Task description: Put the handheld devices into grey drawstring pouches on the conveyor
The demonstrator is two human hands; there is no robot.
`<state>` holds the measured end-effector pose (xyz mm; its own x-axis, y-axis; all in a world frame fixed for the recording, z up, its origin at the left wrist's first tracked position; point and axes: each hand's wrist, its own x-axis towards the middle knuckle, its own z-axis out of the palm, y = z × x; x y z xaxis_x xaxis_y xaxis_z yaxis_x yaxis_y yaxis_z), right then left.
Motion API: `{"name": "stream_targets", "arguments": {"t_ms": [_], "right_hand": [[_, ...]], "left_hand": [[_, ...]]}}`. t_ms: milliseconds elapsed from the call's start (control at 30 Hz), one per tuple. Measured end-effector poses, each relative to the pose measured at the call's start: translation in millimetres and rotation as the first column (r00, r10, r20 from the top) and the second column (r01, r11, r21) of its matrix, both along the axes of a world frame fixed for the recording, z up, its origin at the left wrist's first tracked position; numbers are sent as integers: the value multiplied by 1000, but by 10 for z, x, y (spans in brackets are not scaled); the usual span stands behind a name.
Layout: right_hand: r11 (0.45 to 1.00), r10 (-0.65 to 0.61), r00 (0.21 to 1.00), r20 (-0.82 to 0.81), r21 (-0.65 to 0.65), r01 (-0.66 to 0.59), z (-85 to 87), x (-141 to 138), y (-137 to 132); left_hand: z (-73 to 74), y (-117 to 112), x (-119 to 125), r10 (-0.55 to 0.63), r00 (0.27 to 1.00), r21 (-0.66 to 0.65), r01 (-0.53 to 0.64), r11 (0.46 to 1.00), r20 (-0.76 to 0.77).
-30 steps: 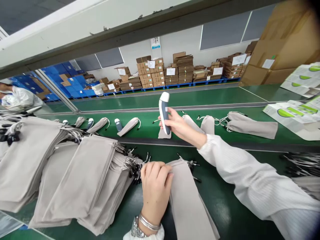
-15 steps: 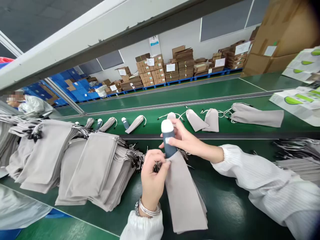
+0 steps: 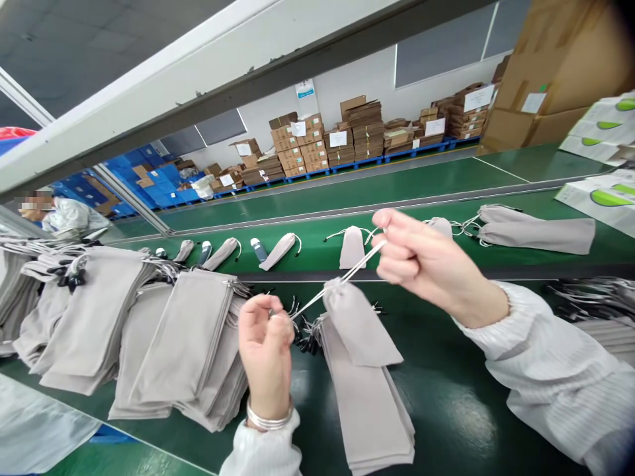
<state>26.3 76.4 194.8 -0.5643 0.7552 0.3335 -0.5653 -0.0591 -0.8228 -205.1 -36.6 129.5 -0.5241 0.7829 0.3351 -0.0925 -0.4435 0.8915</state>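
A grey drawstring pouch [image 3: 362, 325] hangs between my hands, its neck gathered and its white cord stretched taut to both sides. My left hand [image 3: 266, 340] is closed on one end of the cord, lower and to the left. Higher on the right, my right hand [image 3: 421, 261] pinches the other end. The pouch's contents are hidden inside it. Under it lies a small stack of flat grey pouches [image 3: 364, 413], their cords and black stoppers bunched at the top end.
Piles of grey pouches [image 3: 178, 344] lie at left, more bundles [image 3: 605, 337] at right. Filled pouches [image 3: 280, 251] and dark blue devices with white caps [image 3: 258, 250] rest on the green belt [image 3: 307, 231] beyond. A beam [image 3: 208, 86] crosses overhead. A co-worker [image 3: 64, 211] is far left.
The dark blue, white-capped device has gone out of sight, apparently into the pouch. My hands have moved apart, drawing its cord tight and closing the neck.
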Motion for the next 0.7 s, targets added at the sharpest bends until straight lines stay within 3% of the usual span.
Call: {"name": "stream_targets", "arguments": {"t_ms": [67, 167, 233, 300, 467, 533, 700], "right_hand": [[971, -221, 972, -77, 73, 226, 39, 45, 104], [823, -477, 859, -184, 250, 510, -1, 99, 386], [728, -550, 813, -192, 366, 579, -98, 115, 629], [691, -571, 812, -122, 463, 556, -243, 105, 876], [692, -604, 778, 174, 599, 403, -707, -63, 1268], [706, -602, 748, 280, 625, 333, -887, -176, 1286], [788, -443, 701, 559, 615, 8, -1291, -460, 1138]], "left_hand": [[-153, 27, 79, 17, 989, -38, -23, 999, -146], [-372, 36, 189, 22, 942, -132, -70, 989, -334], [-457, 22, 224, -14, 905, -180, -70, 981, -425], [-487, 6, 233, -42, 866, -197, -66, 978, -498], [-472, 1, 219, -62, 750, -173, -70, 982, -659], [-480, 9, 213, -68, 705, -159, -64, 985, -705], [-535, 19, 190, -64, 655, -123, -45, 991, -753]]}}
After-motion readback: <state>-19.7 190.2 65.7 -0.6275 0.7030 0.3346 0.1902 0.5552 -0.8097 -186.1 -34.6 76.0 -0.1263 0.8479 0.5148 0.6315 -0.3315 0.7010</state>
